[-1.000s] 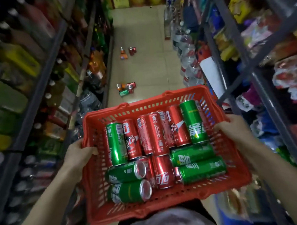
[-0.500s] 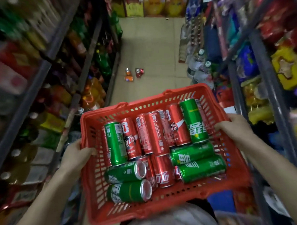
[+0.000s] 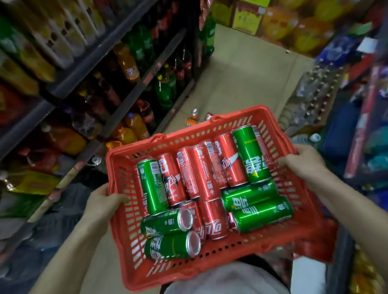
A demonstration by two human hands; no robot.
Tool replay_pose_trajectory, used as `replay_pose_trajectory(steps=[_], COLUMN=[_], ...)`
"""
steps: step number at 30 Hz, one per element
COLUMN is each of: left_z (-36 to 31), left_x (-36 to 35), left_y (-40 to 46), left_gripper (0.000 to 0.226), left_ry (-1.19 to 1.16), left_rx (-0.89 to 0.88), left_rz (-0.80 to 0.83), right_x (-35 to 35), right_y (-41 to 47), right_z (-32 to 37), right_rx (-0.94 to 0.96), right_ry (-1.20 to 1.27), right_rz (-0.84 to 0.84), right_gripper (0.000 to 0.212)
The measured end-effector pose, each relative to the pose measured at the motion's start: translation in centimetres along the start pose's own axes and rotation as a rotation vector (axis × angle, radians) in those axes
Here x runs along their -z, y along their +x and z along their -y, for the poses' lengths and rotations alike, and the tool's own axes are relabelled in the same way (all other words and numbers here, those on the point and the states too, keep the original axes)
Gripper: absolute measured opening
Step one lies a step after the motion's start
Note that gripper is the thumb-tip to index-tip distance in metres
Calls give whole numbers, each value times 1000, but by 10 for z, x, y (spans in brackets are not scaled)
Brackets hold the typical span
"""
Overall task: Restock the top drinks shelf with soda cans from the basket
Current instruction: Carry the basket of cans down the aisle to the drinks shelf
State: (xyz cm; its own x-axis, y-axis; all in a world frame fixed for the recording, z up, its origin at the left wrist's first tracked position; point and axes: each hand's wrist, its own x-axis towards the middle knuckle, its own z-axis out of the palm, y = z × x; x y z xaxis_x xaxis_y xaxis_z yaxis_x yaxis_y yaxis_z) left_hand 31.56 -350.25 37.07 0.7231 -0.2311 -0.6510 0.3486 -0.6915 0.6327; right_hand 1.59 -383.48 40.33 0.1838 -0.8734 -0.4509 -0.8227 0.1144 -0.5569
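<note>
The basket (image 3: pixel 216 266) is gripped at both side rims, left hand (image 3: pixel 102 201) and right hand (image 3: pixel 305 164); the cans (image 3: pixel 203 173) lie flat inside, the drinks shelf (image 3: pixel 108 48) at upper left, nearer the left hand.

Glossy metal cans (image 3: pixel 251 154) in a seemingly matt plastic basket (image 3: pixel 125 234).

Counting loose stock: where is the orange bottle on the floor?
The orange bottle lies on the aisle floor just beyond the basket's far rim, beside the left shelving's base.

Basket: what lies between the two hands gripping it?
Head view: the red basket spans left hand to right hand, loaded with red and green soda cans.
</note>
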Motion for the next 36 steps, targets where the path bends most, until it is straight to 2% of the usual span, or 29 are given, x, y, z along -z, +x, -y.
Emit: replay_pose_trajectory(steps=[8,11,16,23,32,36], left_z=[-61,-72,-72,-9,131,161], left_x=[-80,-110,-161,-233,-321,-346], left_y=[103,140,205,299,461,502], left_gripper=[28,29,30,33,38,36], left_ry=[-148,-211,-290,-350,-416,-386], left_rx=[88,128,214,299,303,320], left_rz=[-131,-219,-340,-466,-550,-546], right_x=[-26,-50,-115,-227,-420,-480], right_y=[198,265,382,505,647,683], right_z=[76,98,114,111,58,41], right_rx=[61,86,161,273,469,524], right_ry=[-55,-30,-37,-122,-239,-263], right_rz=[151,229,354,512,579,583], right_gripper=[23,21,37,43,20,11])
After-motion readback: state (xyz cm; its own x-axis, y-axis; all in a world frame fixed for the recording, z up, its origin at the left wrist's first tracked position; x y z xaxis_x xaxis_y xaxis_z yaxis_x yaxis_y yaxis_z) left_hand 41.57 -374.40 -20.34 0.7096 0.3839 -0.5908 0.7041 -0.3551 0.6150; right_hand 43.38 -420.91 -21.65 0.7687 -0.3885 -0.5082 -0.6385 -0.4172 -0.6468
